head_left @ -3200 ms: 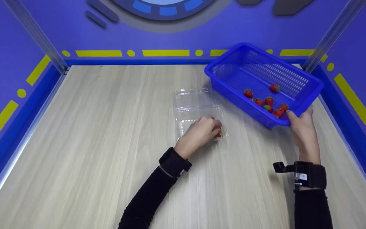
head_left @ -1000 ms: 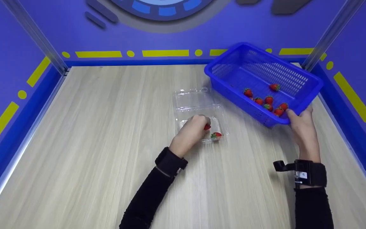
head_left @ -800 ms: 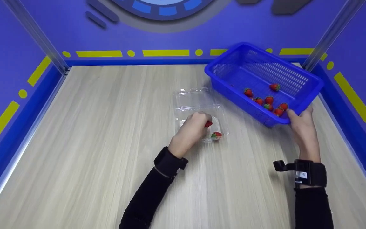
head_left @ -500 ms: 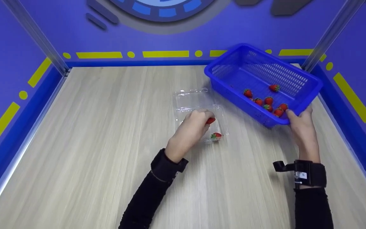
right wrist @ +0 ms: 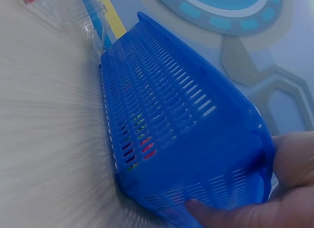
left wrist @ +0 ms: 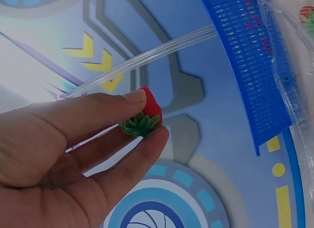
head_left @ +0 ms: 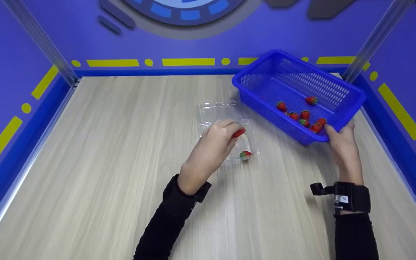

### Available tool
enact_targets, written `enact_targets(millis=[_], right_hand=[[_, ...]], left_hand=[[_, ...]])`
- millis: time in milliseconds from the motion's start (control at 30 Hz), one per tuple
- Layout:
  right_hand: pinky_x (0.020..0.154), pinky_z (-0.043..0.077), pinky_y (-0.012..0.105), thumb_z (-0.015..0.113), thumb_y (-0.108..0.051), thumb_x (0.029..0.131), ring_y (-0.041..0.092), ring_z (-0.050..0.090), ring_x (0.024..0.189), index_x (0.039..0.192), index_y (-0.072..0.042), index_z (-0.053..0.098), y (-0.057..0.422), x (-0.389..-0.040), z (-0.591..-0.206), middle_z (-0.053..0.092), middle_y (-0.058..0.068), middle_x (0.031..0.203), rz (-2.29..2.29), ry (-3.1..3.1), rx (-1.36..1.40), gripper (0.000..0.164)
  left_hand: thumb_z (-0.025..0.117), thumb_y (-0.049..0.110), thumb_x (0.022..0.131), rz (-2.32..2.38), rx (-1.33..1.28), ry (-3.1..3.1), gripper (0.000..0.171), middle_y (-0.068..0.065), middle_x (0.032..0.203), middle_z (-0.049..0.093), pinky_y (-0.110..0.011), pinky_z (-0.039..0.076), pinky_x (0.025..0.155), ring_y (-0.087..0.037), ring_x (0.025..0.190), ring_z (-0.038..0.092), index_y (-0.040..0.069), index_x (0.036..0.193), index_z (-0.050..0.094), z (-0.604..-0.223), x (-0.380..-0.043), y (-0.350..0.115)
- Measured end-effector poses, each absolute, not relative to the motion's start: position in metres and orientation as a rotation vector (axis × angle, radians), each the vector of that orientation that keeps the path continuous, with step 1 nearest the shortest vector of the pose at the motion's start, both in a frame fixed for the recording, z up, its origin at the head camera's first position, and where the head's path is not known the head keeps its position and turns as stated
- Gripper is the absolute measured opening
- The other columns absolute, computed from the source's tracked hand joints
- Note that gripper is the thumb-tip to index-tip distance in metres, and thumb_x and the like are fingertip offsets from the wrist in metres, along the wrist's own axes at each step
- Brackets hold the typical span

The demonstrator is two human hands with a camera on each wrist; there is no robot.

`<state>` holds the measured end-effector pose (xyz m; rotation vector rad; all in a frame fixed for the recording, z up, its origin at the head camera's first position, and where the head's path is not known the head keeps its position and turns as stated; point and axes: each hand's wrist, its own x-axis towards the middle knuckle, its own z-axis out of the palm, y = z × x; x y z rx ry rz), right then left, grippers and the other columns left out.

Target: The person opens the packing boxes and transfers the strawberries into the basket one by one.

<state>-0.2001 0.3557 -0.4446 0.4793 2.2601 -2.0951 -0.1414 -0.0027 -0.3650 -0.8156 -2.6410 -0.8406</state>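
Note:
My left hand (head_left: 211, 144) pinches a strawberry (left wrist: 153, 108) between thumb and fingertips, its green leaves showing in the left wrist view. It is held over a clear plastic clamshell box (head_left: 217, 112) whose lid lies folded back. One more strawberry (head_left: 245, 154) rests in the near right corner of the box; the box's left part is hidden behind the hand. My right hand (head_left: 345, 151) grips the near right corner of a blue plastic basket (head_left: 265, 112), thumb over the rim and fingers against the outside wall. Several strawberries (head_left: 304, 115) lie inside, mostly toward the near side.
The pale wooden table (head_left: 114, 151) carries the box at its middle, with the basket behind and to the right. A blue back wall (head_left: 186, 47) and side walls enclose the table. The basket's near left side stands close to the box's right edge.
My left hand has picked up a strawberry inside the box and raised it, moving slightly away from me. One strawberry stays in the corner. The right hand and basket have hardly moved.

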Motion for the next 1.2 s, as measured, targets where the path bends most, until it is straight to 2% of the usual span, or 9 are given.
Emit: enact_targets(millis=[333,433,633,767,933,1100,1200], right_hand=[[0.122,0.023,0.037,0.038,-0.019,0.109,0.028,0.016,0.153,0.156,-0.015,-0.028,0.357,-0.199,-0.445,0.003,0.021,0.168,-2.074,2.294,0.485,0.081],[0.122,0.024,0.038,0.038,-0.019,0.109,0.029,0.018,0.153,0.156,-0.015,-0.027,0.359,-0.198,-0.443,0.004,0.022,0.168,-2.08,2.298,0.473,0.081],[0.123,0.019,0.038,0.038,-0.021,0.109,0.029,0.013,0.154,0.156,-0.013,-0.027,0.358,-0.198,-0.441,0.001,0.021,0.168,-2.027,2.334,0.455,0.081],[0.123,0.022,0.04,0.037,-0.023,0.109,0.03,0.019,0.152,0.156,-0.012,-0.028,0.356,-0.199,-0.44,0.005,0.022,0.168,-1.991,2.343,0.446,0.081],[0.123,0.023,0.039,0.038,-0.025,0.109,0.028,0.02,0.152,0.155,-0.012,-0.031,0.355,-0.197,-0.439,0.006,0.022,0.168,-1.954,2.359,0.455,0.083],[0.123,0.023,0.039,0.037,-0.024,0.109,0.029,0.019,0.152,0.155,-0.014,-0.031,0.357,-0.196,-0.44,0.004,0.022,0.168,-2.008,2.316,0.451,0.082],[0.122,0.025,0.04,0.037,-0.023,0.109,0.03,0.02,0.152,0.156,-0.014,-0.029,0.357,-0.198,-0.442,0.005,0.022,0.168,-2.029,2.297,0.443,0.081]], left_hand=[[0.072,-0.002,0.091,-0.826,-0.817,-2.643,0.019,-0.004,0.107,0.073,-0.027,0.056,0.089,-0.022,0.102,0.067,0.004,0.108,0.075,-0.365,-0.144,0.0],[0.073,-0.003,0.09,-0.843,-0.822,-2.646,0.019,-0.005,0.106,0.072,-0.026,0.056,0.089,-0.022,0.103,0.067,0.004,0.108,0.075,-0.367,-0.151,0.002],[0.072,-0.002,0.092,-0.825,-0.841,-2.701,0.017,-0.005,0.104,0.072,-0.025,0.055,0.089,-0.019,0.101,0.068,0.004,0.108,0.075,-0.371,-0.165,0.01],[0.071,-0.002,0.093,-0.842,-0.857,-2.724,0.017,-0.006,0.104,0.071,-0.024,0.055,0.088,-0.018,0.099,0.067,0.003,0.109,0.074,-0.371,-0.175,0.017],[0.067,0.0,0.096,-0.809,-0.919,-2.729,0.016,-0.005,0.107,0.071,-0.024,0.053,0.089,-0.017,0.1,0.064,0.005,0.109,0.073,-0.356,-0.199,0.037],[0.066,0.004,0.097,-0.746,-0.981,-2.778,0.018,-0.006,0.111,0.071,-0.02,0.052,0.09,-0.016,0.105,0.065,0.007,0.114,0.072,-0.344,-0.238,0.068],[0.061,0.003,0.099,-0.594,-1.068,-2.808,0.019,-0.006,0.113,0.069,-0.022,0.051,0.091,-0.018,0.107,0.065,0.007,0.115,0.071,-0.346,-0.262,0.087]])
